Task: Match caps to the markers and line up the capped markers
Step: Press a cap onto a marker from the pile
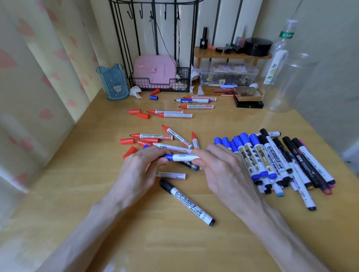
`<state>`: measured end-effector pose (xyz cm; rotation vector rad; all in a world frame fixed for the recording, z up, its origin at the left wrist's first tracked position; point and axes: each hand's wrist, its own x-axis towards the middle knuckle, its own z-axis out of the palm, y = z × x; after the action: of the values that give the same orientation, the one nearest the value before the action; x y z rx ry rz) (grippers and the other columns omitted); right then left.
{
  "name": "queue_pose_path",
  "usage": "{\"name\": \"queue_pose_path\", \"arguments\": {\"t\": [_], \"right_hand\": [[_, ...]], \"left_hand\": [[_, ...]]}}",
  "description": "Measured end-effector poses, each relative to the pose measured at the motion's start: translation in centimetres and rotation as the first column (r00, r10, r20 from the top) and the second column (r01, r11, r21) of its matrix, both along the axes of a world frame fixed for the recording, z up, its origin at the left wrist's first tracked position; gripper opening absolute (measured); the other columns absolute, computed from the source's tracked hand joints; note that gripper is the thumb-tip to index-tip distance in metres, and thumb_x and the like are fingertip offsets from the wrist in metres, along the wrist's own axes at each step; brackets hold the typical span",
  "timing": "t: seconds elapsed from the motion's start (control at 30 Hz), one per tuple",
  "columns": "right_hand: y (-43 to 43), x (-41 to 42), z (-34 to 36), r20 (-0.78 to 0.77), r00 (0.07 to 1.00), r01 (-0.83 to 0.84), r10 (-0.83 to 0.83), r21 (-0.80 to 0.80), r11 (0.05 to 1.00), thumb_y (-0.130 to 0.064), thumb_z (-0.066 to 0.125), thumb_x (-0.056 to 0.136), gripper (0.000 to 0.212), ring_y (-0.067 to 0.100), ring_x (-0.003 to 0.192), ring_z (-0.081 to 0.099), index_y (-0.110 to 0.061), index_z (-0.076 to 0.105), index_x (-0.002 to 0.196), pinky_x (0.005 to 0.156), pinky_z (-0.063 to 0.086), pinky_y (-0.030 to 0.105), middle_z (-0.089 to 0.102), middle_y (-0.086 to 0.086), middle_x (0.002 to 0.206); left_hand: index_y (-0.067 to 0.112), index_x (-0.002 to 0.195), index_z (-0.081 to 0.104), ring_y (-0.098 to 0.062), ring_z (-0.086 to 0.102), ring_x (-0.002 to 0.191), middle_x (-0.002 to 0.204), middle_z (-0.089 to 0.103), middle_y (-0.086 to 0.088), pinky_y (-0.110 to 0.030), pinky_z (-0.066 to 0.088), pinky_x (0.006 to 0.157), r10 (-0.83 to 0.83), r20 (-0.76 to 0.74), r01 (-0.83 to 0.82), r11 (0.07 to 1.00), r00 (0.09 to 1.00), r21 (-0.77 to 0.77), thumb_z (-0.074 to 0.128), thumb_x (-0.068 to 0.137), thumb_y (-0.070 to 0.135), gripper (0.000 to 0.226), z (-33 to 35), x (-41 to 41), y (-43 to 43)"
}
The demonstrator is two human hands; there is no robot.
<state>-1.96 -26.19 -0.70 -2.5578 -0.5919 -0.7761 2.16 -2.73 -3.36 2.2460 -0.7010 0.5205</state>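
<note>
A white marker with a blue cap [180, 157] is held level between both hands above the wooden desk [178, 247]. My left hand [139, 171] grips its blue cap end; my right hand [218, 169] pinches the barrel. Under and behind the hands lie several uncapped red markers [154, 136] and loose red caps [127, 141]. A row of capped blue and black markers [277, 161] lies to the right. One capped black marker [187, 201] lies alone in front of the hands.
More uncapped red markers [196, 106], red caps [134, 111] and a blue cap [153, 97] lie farther back. A blue pen cup [113, 82], black wire rack [158, 83], clear box [227, 75], clear plastic bottle [282, 71] and a wall on the left border the desk.
</note>
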Motion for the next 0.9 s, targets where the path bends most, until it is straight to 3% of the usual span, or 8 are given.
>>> {"name": "queue_pose_path", "arguments": {"t": [0.13, 0.3, 0.47, 0.57, 0.67, 0.77, 0.9], "right_hand": [[-0.2, 0.3, -0.1, 0.003, 1.000, -0.009, 0.009, 0.039, 0.999, -0.010, 0.065, 0.098, 0.017, 0.016, 0.076, 0.046, -0.008, 0.073, 0.112, 0.068, 0.033, 0.023, 0.054, -0.001, 0.081], [0.0, 0.3, -0.2, 0.002, 1.000, 0.000, 0.000, 0.038, 0.999, -0.021, 0.048, 0.101, 0.031, 0.020, 0.074, 0.052, -0.008, 0.074, 0.112, 0.068, 0.031, 0.021, 0.056, 0.000, 0.080], [0.4, 0.2, -0.2, -0.019, 1.000, 0.021, -0.021, 0.049, 0.999, -0.014, 0.062, 0.096, 0.020, 0.019, 0.069, 0.049, -0.009, 0.075, 0.111, 0.066, 0.021, 0.018, 0.054, -0.001, 0.076], [-0.2, 0.4, -0.2, -0.124, 0.992, -0.028, 0.038, 0.082, 0.996, -0.017, 0.061, 0.098, 0.022, 0.018, 0.077, 0.057, -0.012, 0.073, 0.117, 0.065, 0.033, 0.023, 0.062, -0.003, 0.086], [-1.0, 0.7, -0.1, -0.236, 0.969, -0.040, 0.077, 0.155, 0.987, -0.025, 0.055, 0.104, 0.022, 0.021, 0.089, 0.064, -0.017, 0.069, 0.119, 0.077, 0.049, 0.035, 0.069, -0.006, 0.102], [-1.6, 0.8, 0.0, -0.247, 0.965, -0.056, 0.084, 0.116, 0.992, -0.029, 0.051, 0.104, 0.027, 0.016, 0.094, 0.061, -0.020, 0.068, 0.124, 0.083, 0.046, 0.040, 0.067, -0.011, 0.104], [-1.4, 0.7, 0.1, -0.237, 0.969, -0.059, 0.073, 0.068, 0.996, -0.041, 0.050, 0.103, 0.031, 0.011, 0.091, 0.054, -0.026, 0.069, 0.123, 0.080, 0.038, 0.034, 0.061, -0.014, 0.099]], "left_hand": [[0.010, 0.106, 0.074, 0.001, 0.052, 0.082, 0.094, 0.062, 0.017, -0.008, 0.039, 0.078, 0.008, 0.037, -0.008, 1.000, 0.999, -0.008, 0.052, 0.103, 0.029, 0.029, 0.2, 0.0, -0.3], [0.009, 0.106, 0.074, -0.011, 0.058, 0.084, 0.093, 0.064, 0.013, -0.017, 0.042, 0.076, 0.011, 0.040, -0.011, 1.000, 0.999, -0.002, 0.052, 0.103, 0.026, 0.028, 0.0, 0.2, -0.5], [0.007, 0.106, 0.074, -0.014, 0.062, 0.087, 0.096, 0.070, 0.005, -0.022, 0.046, 0.077, 0.010, 0.056, -0.011, 1.000, 0.998, 0.020, 0.056, 0.102, 0.017, 0.021, -0.2, 0.2, -0.2], [0.013, 0.111, 0.072, -0.008, 0.060, 0.089, 0.099, 0.064, 0.015, -0.015, 0.043, 0.080, -0.015, 0.024, 0.014, 0.999, 1.000, 0.043, 0.057, 0.103, 0.019, 0.018, 0.3, -0.1, -0.1], [0.015, 0.113, 0.068, 0.001, 0.054, 0.086, 0.095, 0.057, 0.016, -0.011, 0.038, 0.078, -0.046, -0.012, 0.046, 0.999, 0.999, 0.020, 0.054, 0.105, 0.023, 0.018, 1.4, -0.3, -0.4], [0.015, 0.112, 0.066, 0.002, 0.050, 0.086, 0.093, 0.050, 0.020, -0.011, 0.037, 0.078, -0.063, -0.005, 0.063, 0.997, 0.998, 0.049, 0.055, 0.105, 0.026, 0.017, 1.8, -0.5, -0.5], [0.012, 0.117, 0.064, -0.007, 0.051, 0.089, 0.099, 0.056, 0.005, -0.021, 0.041, 0.078, -0.102, 0.038, 0.094, 0.980, 0.994, 0.175, 0.048, 0.109, 0.033, 0.028, 1.3, -0.8, -0.1]]}}
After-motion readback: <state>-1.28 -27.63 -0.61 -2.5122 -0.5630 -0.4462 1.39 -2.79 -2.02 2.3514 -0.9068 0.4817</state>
